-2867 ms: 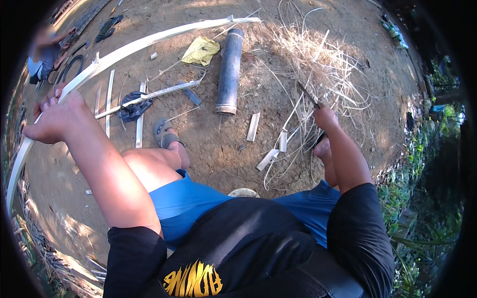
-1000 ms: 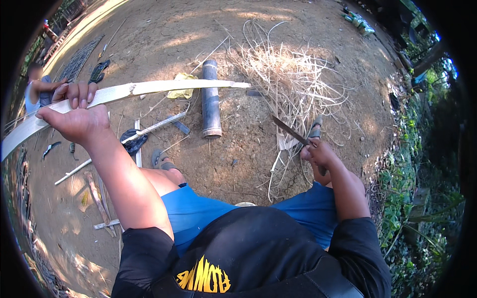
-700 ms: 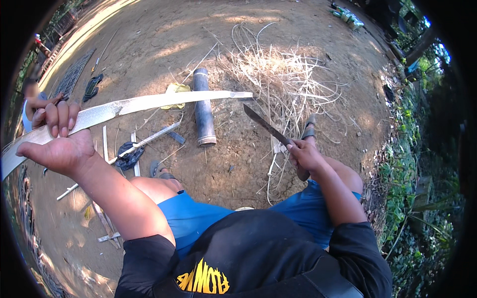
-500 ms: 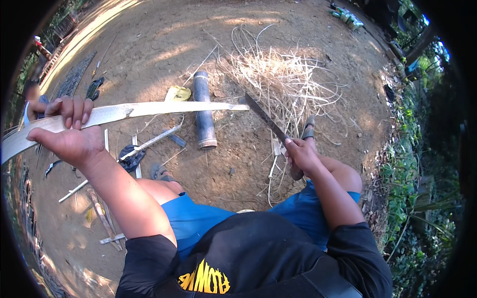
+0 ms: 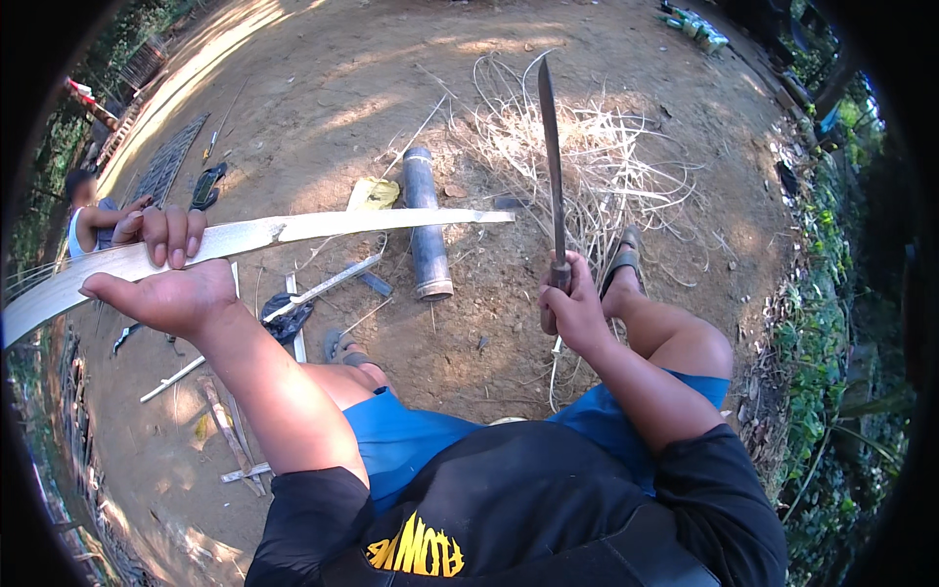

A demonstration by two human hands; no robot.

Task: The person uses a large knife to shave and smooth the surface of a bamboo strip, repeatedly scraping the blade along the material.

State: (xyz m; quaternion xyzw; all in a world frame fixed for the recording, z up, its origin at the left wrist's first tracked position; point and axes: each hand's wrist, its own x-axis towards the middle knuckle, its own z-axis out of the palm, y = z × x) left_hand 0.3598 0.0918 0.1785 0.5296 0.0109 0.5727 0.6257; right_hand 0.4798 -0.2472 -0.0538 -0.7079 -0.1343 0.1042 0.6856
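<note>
In my left hand is a long pale bamboo strip, fingers over its top edge and thumb below. The strip runs off past the left edge, and its narrow end reaches over a dark bamboo tube lying on the ground. My right hand is wrapped round the wooden handle of a machete. The blade stands apart from the strip and points away from me. Behind the blade spreads a tangled heap of thin pale shavings.
A yellow crumpled piece lies by the tube. Cut sticks and a black plastic bag are on the dirt at left. A person sits at far left. Green plants line the right side.
The machete has swung away from the strip's end and turned more upright, its tip now pointing away from me. My left hand keeps its hold on the bamboo strip. The view has shifted slightly.
</note>
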